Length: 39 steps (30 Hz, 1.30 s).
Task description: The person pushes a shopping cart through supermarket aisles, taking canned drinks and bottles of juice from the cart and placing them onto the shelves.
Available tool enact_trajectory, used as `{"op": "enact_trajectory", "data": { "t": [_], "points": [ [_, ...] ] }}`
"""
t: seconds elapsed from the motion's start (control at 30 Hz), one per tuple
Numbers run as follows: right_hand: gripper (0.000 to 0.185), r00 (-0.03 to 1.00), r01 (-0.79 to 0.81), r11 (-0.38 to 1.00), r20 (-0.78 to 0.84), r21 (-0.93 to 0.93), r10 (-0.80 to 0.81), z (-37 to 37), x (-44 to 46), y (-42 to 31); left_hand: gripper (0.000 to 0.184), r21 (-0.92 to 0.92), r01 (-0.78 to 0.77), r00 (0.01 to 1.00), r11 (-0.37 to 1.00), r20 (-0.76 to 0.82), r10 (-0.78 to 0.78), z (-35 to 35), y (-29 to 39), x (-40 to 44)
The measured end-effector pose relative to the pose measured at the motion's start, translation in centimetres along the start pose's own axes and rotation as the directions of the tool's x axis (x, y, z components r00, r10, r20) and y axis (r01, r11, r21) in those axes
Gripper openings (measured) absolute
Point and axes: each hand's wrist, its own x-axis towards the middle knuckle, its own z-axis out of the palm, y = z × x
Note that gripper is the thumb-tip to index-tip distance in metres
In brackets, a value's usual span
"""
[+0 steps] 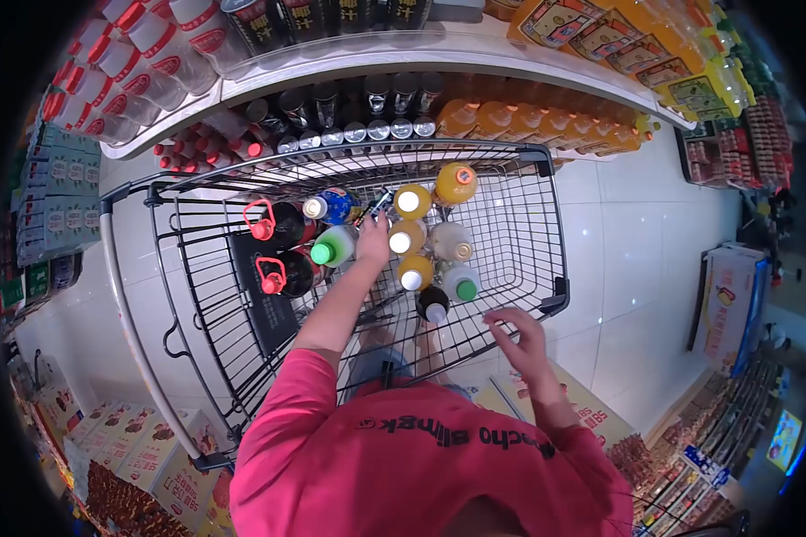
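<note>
Fingers of the left hand point(373, 238) touch a dark-labelled item point(381, 202) inside the shopping cart point(561, 288), full grip impossible to tell, among bottles point(412, 202) probably grouped to brace one another, while the right hand point(528, 347), loosely open and empty, hangs beside the cart's near rim.

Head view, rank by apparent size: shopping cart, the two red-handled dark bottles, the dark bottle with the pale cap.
1. Shopping cart
2. Upper red-handled bottle and lower red-handled bottle: too alike to rank
3. Pale-capped dark bottle
</note>
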Motion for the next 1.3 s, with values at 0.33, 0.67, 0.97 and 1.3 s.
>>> {"op": "enact_trajectory", "data": {
  "t": [0.33, 0.67, 0.97, 1.3],
  "points": [
    [0.012, 0.940, -0.281, 0.939, -0.140, 0.200, 0.311, 1.1, -12.3, 4.2, 0.035, 0.030, 0.039, 0.999, 0.999, -0.012, -0.038, -1.8, 0.9, -1.1],
    [0.013, 0.987, 0.135, 0.952, -0.126, 0.276, -0.103, -1.5, -10.0, 2.7, 0.063, 0.086, -0.124, 0.939, 0.989, -0.312, 0.145, -15.9, 4.8, -16.3],
    [0.062, 0.779, 0.627, 0.777, 0.029, -0.052, -0.626, -2.9, -6.6, -5.6, 0.042, -0.775, -0.170, 0.973, 0.608, -0.229, -0.019, -23.7, 13.3, -31.2],
    [0.075, 0.777, 0.353, 0.887, 0.436, 0.297, -0.454, -0.5, -9.2, -5.9, 0.038, -0.360, -0.311, 0.929, 0.880, -0.311, 0.201, -21.9, 16.3, -37.2]
  ]
}}
